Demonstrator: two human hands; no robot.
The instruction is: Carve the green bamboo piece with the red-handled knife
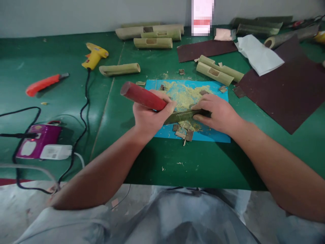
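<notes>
Two hands (152, 117) (218, 112), smooth red handle (144, 96), green bamboo (180, 116) (curved); crumbly shavings (186, 96)

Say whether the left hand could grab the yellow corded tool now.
Probably not, while the left hand grips a red handle; otherwise the way to the yellow corded tool looks mostly free, bar a bamboo piece.

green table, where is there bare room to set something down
Between the black cord and the left hand, and between the large brown sheet and the right forearm. Crowded: the blue sheet, strewn with shavings and scraps.
</notes>
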